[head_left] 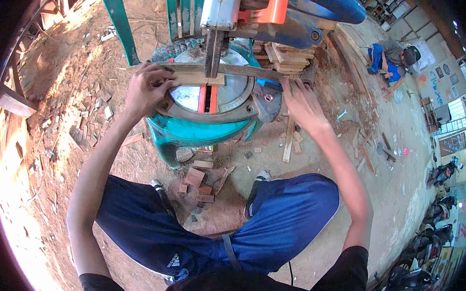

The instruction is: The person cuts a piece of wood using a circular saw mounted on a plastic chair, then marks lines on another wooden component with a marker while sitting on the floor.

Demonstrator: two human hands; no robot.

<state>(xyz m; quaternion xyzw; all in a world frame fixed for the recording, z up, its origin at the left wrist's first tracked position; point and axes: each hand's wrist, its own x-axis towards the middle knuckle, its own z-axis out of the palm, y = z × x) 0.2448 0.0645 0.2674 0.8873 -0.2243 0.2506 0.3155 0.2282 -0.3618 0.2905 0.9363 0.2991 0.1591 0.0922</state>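
My left hand [149,91], fingers curled, grips the left end of a short light wooden piece [202,79] lying on the miter saw's round base [233,98]. A longer dark strip [250,71], wood or fence, runs behind it. My right hand [303,104] rests fingertips at that strip's right end, fingers spread and slightly bent. The saw head [221,10], with an orange handle [266,10], hangs above the wood; its blade area is partly hidden. A teal plastic chair [202,133] supports the saw.
Stacked boards [282,56] sit behind the saw at right. Offcuts [194,178] litter the dirt floor [63,163] between my legs and to the left. Another person [393,59] crouches at upper right. Motorbikes [434,219] line the right wall.
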